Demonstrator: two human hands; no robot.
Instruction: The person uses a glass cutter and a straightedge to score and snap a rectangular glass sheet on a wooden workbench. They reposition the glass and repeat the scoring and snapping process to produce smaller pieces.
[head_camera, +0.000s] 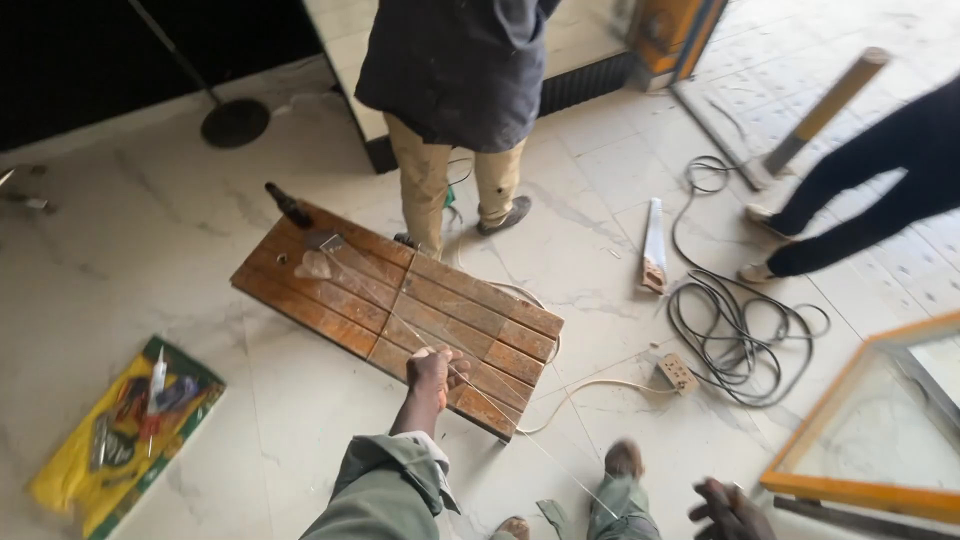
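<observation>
Where the wooden slatted panel (400, 310) lies flat on the floor, long axis far-left to near-right | left hand (435, 372) nearer, closed on thin clear strip (480, 392) crossing the slats | right hand (730, 508) near-right, apart, loosely open, empty.

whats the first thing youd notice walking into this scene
The slatted wooden board lying slantwise on the pale tiled floor draws the eye first, with the left hand resting on its near edge beside a thin pale strip that runs across it. Right of it sprawls a tangle of black cable by a handsaw, and a yellow bag lies at the lower left.
</observation>
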